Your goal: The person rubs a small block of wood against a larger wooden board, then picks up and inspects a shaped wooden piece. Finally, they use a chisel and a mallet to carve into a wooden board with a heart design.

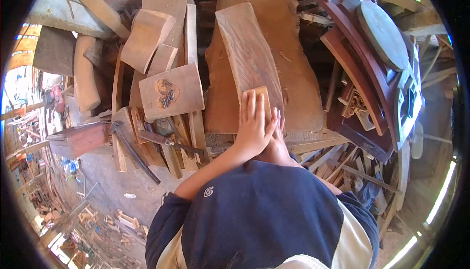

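Note:
My left hand (253, 124) lies over a small tan wooden block (265, 96), with its fingers stretched along the top and the thumb at the right side. The block rests on the near part of a long, curved wooden piece (246, 41) with dark grain. My right hand (277, 144) is close against the left one, its fingertips at the block's right side; much of it is hidden under the left hand. Beneath the curved piece is a wide brown slab (298, 85) with wavy edges.
On the left, a board (191, 85) holds a patch of nails (167, 94). A hammer (132, 146) and a file-like tool with a wooden handle (157, 138) lie nearby. Curved reddish wooden parts (352, 63) and a round-topped piece (384, 35) are stacked at the right. Scrap wood (338, 168) lies below.

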Tool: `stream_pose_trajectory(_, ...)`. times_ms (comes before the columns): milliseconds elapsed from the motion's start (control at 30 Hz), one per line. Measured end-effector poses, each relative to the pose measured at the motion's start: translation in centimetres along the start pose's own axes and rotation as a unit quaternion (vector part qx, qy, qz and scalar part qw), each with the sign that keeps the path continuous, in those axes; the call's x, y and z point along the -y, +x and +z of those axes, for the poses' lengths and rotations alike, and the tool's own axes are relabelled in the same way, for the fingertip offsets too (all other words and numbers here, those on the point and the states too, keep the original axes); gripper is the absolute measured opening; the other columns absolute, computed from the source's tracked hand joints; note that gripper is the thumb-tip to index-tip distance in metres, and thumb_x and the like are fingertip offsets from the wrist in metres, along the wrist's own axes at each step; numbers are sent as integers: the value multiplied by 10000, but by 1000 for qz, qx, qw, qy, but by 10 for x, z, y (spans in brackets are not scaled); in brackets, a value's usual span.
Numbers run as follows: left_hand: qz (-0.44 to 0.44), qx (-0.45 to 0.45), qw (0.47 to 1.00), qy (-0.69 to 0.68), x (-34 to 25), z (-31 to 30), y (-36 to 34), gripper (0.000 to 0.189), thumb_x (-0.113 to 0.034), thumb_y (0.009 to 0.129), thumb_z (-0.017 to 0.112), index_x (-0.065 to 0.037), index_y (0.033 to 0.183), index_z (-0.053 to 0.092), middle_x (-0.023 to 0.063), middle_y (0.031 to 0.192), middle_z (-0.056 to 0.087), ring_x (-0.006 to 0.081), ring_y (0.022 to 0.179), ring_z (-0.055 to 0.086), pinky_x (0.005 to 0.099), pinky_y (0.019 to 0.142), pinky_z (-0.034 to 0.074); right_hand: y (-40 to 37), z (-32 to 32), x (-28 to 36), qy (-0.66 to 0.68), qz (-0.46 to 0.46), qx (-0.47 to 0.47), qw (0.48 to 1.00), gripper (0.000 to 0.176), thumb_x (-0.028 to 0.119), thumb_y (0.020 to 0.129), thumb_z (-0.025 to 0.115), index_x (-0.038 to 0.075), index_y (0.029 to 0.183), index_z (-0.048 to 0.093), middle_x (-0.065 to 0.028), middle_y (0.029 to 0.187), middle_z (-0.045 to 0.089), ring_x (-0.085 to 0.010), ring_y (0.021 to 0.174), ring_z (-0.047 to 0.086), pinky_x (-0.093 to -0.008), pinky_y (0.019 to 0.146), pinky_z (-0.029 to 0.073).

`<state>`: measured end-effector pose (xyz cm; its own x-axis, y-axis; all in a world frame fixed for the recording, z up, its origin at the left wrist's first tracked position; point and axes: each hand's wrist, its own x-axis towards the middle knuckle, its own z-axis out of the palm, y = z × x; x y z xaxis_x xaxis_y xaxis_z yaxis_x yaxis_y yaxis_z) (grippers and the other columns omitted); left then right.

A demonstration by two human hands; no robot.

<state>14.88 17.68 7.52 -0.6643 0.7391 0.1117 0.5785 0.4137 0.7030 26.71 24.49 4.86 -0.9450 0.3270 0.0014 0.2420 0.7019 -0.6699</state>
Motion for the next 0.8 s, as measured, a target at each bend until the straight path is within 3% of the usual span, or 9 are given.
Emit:
stream_pose_trajectory(133, -6, 3, 1000, 24, 34, 7, 66, 702, -345, 996, 467, 48, 1517, 209, 281, 1579, 181, 481, 1458, 156, 529, 1197, 128, 80, -11, -6, -43, -34, 24, 998, 1018, 436, 692, 781, 44, 1511, 320, -293, 1575, 189, -496, 1470, 102, -580, 1192, 84)
stream_pose_trajectory(233, -33, -50, 998, 17, 80, 11, 157, 670, -411, 1020, 392, -54, 1555, 206, 213, 1595, 225, 385, 1488, 164, 498, 1206, 127, 177, -2, -28, -77, -38, 16, 996, 1033, 449, 684, 766, 59, 1520, 302, -286, 1582, 178, -450, 1481, 122, -553, 1202, 96)
stream_pose_trajectory(300, -65, -52, 997, -4, 107, 3, 224, 667, -435, 1023, 365, -44, 1546, 230, 180, 1602, 229, 348, 1503, 125, 480, 1215, 117, 248, -9, -33, -27, -64, -52, 996, 843, 400, 697, 723, 117, 1447, 463, -217, 1569, 296, -395, 1490, 154, -569, 1194, 113)
stream_pose_trajectory(433, -62, -105, 992, 20, 161, -2, 320, 648, -440, 1001, 400, -18, 1490, 353, 176, 1596, 242, 356, 1494, 141, 415, 1222, 143, 350, -20, -49, 41, -118, -3, 992, 704, 369, 677, 761, 119, 1316, 605, -234, 1404, 518, -390, 1454, 258, -442, 1152, 322)
stream_pose_trajectory(500, -63, -114, 991, 28, 159, -3, 319, 633, -429, 996, 451, -22, 1475, 373, 192, 1575, 277, 370, 1484, 164, 433, 1212, 173, 354, -13, -50, 66, -163, -71, 982, 625, 350, 678, 762, 94, 1238, 656, -265, 1338, 560, -400, 1435, 290, -434, 1109, 383)
stream_pose_trajectory(600, -8, -121, 991, 53, 149, 5, 276, 615, -418, 1004, 441, -14, 1463, 374, 202, 1555, 296, 382, 1466, 198, 452, 1204, 194, 305, -8, -43, 53, -44, -25, 997, 737, 315, 708, 763, 81, 1369, 535, -276, 1470, 409, -407, 1396, 348, -453, 1084, 407)
stream_pose_trajectory(667, -18, -124, 992, 26, 116, 13, 212, 582, -377, 1010, 443, -4, 1453, 382, 221, 1538, 306, 417, 1435, 243, 479, 1188, 219, 241, -10, -36, 79, -76, -42, 993, 814, 286, 712, 777, 65, 1427, 455, -294, 1533, 283, -436, 1403, 321, -473, 1108, 373)
stream_pose_trajectory(700, -24, -108, 994, -4, 85, 7, 173, 585, -347, 1007, 428, 40, 1441, 373, 260, 1520, 317, 459, 1423, 255, 499, 1171, 264, 202, -13, -30, 93, -49, -35, 994, 772, 277, 669, 795, 69, 1366, 536, -295, 1511, 334, -420, 1451, 240, -462, 1148, 327)
stream_pose_trajectory(800, -35, -58, 998, 16, 24, 7, 61, 600, -257, 982, 448, 65, 1472, 318, 279, 1538, 269, 486, 1431, 226, 521, 1164, 249, 77, -18, -21, 100, -47, 55, 992, 955, 278, 679, 798, 16, 1482, 353, -292, 1572, 188, -485, 1461, 155, -551, 1191, 189)
